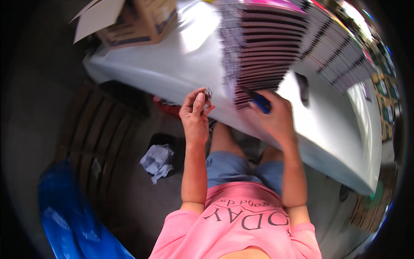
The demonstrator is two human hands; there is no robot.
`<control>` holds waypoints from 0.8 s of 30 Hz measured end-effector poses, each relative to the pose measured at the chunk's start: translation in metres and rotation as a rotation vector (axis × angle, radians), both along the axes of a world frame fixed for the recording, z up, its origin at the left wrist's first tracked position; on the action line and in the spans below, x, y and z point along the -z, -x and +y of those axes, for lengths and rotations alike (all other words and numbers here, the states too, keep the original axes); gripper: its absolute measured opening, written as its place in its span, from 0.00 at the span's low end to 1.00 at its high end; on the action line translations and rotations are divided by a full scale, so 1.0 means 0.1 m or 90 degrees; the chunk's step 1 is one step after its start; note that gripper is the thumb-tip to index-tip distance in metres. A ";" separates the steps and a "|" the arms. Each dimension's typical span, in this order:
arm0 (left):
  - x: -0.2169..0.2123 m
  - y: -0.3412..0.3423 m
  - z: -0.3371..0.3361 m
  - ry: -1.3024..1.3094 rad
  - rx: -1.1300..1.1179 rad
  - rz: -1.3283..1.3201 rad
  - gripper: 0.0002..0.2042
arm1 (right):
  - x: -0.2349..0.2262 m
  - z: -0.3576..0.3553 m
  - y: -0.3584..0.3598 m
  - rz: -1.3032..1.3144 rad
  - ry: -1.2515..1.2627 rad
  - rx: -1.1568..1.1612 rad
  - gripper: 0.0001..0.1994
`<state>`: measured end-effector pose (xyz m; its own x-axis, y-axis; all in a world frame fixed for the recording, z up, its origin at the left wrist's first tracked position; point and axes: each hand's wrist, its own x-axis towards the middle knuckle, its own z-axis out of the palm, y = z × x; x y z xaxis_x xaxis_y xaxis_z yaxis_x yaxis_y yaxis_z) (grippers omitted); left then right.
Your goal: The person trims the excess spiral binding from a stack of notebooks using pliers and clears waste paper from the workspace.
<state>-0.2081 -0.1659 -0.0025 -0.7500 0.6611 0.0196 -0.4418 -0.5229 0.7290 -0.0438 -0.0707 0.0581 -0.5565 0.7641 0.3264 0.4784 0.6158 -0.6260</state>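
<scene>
Pinching left hand: The left hand (pixel 196 113) nips a dark wiry bundle (pixel 208 93) between thumb and fingers, by the front edge of the tabletop (pixel 189 64).
Dark wiry bundle: It looks light and springy, with thin bits that may bend or slip apart. A soft pinch at the middle should keep them together. What it is made of is too small to tell.
Right hand: The right hand (pixel 278 114) is curled around a blue tool (pixel 261 102) with a dark tip. The tip is close to the near end of the big stack; I can't say if they touch.
Blue tool: It looks hard and light. The blue body seems the best place to hold, with fingers off the tip.
Big stack: The big stack (pixel 267 47) has dark and pinkish layers and comes near the front edge. All together it looks heavy, and the layers could slide.
Tabletop: White, smooth and shiny. A cardboard box (pixel 148 26) is near the left corner, and a dark thing (pixel 303 88) lies right of the big stack.
Room: Wooden slats (pixel 95 125) and a blue cover (pixel 64 211) are at the left. Crumpled paper (pixel 157 160) is below the front edge.
</scene>
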 end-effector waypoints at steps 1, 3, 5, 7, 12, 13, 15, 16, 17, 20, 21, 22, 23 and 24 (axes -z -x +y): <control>0.17 0.09 -0.11 0.007 0.004 -0.057 0.09 | -0.04 0.00 -0.06 -0.005 0.046 -0.030 0.14; 0.63 0.26 -0.39 0.064 0.006 -0.165 0.08 | 0.07 0.01 -0.19 0.037 0.014 -0.054 0.16; 1.37 0.43 -0.78 0.114 -0.006 -0.319 0.07 | 0.11 -0.03 -0.33 0.026 0.053 -0.067 0.17; 2.16 0.61 -1.23 0.141 -0.082 -0.482 0.08 | 0.13 -0.06 -0.46 0.006 0.104 -0.064 0.17; 3.13 1.14 -1.82 0.206 -0.238 -0.621 0.09 | 0.20 -0.05 -0.73 -0.025 0.155 -0.032 0.18; 3.20 1.24 -1.80 0.221 -0.244 -0.630 0.09 | 0.20 -0.06 -0.76 -0.028 0.156 -0.018 0.18; 3.37 1.43 -1.78 0.229 -0.263 -0.634 0.09 | 0.21 -0.05 -0.81 -0.029 0.141 -0.012 0.18; 3.46 1.50 -1.79 0.232 -0.278 -0.641 0.10 | 0.21 -0.05 -0.83 -0.029 0.134 -0.011 0.18; 3.51 1.57 -1.75 0.236 -0.288 -0.647 0.11 | 0.20 -0.06 -0.84 -0.033 0.130 -0.007 0.18; 3.62 1.66 -1.76 0.271 -0.290 -0.616 0.21 | 0.17 -0.08 -0.87 -0.048 0.122 0.002 0.18; 3.63 1.67 -1.76 0.286 -0.286 -0.597 0.26 | 0.17 -0.08 -0.88 -0.055 0.121 0.007 0.18; 3.62 1.69 -1.80 0.282 -0.306 -0.600 0.31 | 0.18 -0.08 -0.89 -0.062 0.121 0.008 0.18; 3.50 1.68 -1.72 0.284 -0.308 -0.603 0.36 | 0.21 -0.10 -0.92 -0.063 0.125 0.027 0.18; 3.36 1.67 -1.66 0.287 -0.312 -0.605 0.41 | 0.22 -0.13 -0.96 -0.063 0.131 0.046 0.18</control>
<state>-0.3752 -0.3318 -0.3385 -0.5134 0.0998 -0.8523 -0.7335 -0.5667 0.3754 0.0523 -0.0837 0.0359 -0.5198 0.8476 0.1071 0.5812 0.4427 -0.6828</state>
